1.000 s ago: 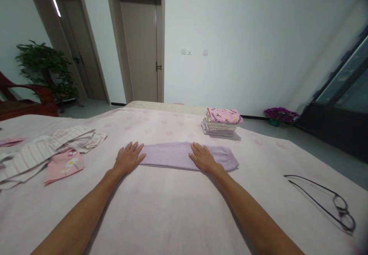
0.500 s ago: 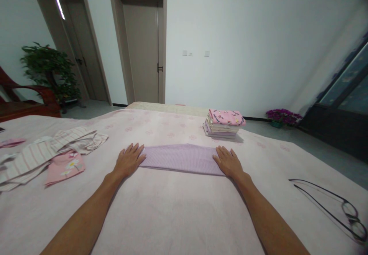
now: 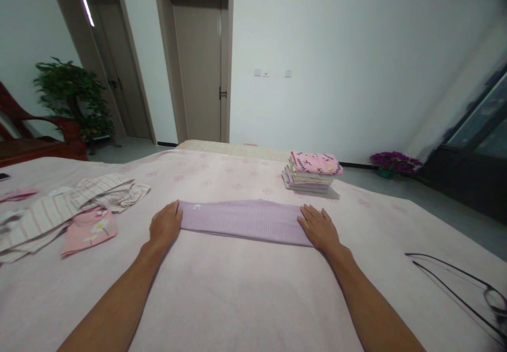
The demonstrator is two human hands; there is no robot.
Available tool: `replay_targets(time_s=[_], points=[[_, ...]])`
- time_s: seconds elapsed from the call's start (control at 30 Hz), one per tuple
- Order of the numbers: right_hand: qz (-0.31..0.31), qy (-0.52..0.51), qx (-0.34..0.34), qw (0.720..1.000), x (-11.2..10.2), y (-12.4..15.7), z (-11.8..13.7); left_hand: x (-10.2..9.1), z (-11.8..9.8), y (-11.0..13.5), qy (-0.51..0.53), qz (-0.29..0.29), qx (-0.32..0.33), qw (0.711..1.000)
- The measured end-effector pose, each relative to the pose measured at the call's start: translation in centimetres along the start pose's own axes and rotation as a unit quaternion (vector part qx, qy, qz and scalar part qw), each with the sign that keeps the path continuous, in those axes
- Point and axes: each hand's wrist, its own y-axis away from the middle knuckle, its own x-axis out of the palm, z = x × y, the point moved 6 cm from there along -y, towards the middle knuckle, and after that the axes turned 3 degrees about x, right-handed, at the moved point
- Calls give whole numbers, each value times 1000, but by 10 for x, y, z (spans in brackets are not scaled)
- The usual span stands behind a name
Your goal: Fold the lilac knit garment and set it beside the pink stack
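A lilac ribbed garment (image 3: 241,220), folded into a long flat strip, lies across the bed, with a small white label near its left end. At that left end, my left hand (image 3: 165,224) has its fingers curled together on the garment's edge; the fingertips are partly hidden. My right hand (image 3: 319,228) rests flat on the opposite end, palm down with the fingers stretched out. Beyond it stands a neat stack of folded clothes (image 3: 311,175), topped by a pink printed piece.
Loose striped clothes (image 3: 55,212) and a pink flowered piece (image 3: 90,230) lie on the left of the bed (image 3: 237,299). Black-framed glasses (image 3: 451,286) sit at the right. A wooden chair (image 3: 43,135) and a leafy plant (image 3: 73,98) stand beyond the bed.
My left hand has slid left to the garment's end, and its fingers have gone from flat to curled, uncovering the white label. My right hand stays flat. The view has shifted slightly.
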Motion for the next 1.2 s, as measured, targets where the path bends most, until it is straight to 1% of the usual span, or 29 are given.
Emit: replay_targets(time_s=[0.13,0.23,0.43,0.57,0.73,0.83,0.9,1.0,1.07,1.13,1.2], points=[[-3,-10,7,1000,1,-1,-1,-8,6,4,-44,14,-63,997],[-5,-10,11,1000,0,-1,-1,-11,10,7,-62,6,-92,994],[-14,-12,10,1000,-2,0,0,-9,17,6,-60,3,-116,991],[-15,-13,10,1000,-2,0,-1,-14,24,5,-53,2,-143,988],[-21,-18,11,1000,-3,1,0,-21,25,7,-53,36,-146,987],[-22,-25,14,999,-4,1,-1,-23,25,7,-50,44,-142,988],[-20,-31,14,999,-4,1,0,-22,25,6,-34,49,-145,988],[-15,-40,19,999,-4,0,-1,-19,23,7,26,67,-161,984],[-14,-46,22,999,-3,0,-1,-19,22,8,64,66,-177,980],[-14,-49,23,998,-2,0,-1,-23,19,10,89,41,-182,978],[-15,-51,24,998,-2,0,-1,-32,11,10,117,-3,-171,978]])
